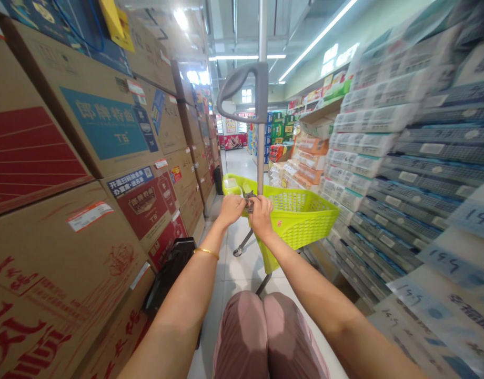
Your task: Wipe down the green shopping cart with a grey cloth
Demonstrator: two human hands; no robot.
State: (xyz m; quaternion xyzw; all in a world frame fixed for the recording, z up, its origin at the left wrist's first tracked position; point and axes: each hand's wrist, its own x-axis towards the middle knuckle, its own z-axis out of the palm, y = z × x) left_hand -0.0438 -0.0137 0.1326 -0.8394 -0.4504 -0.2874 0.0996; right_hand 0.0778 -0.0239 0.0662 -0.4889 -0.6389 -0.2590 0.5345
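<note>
Both my hands meet in front of me at the near edge of a lime-green plastic shopping cart [305, 216]. My left hand [231, 209] has its fingers closed at the left side of a small dark grey piece [249, 201]. Bent fingers of my right hand [261, 210] grip the same piece from the right. Its kind is too small to tell, and my fingers partly cover it. Just behind my right hand rises an upright metal pole [261, 152], with a grey loop handle [242, 95] higher up. A clear-lidded green part [231, 185] lies beyond my left hand.
Stacked cardboard cartons [108, 121] wall the left side, with a black bin-like object [169, 273] at their foot. Packaged goods [368, 142] are piled high on the right. A cart wheel [238, 251] rests on the tiled aisle, which runs ahead to further shelves.
</note>
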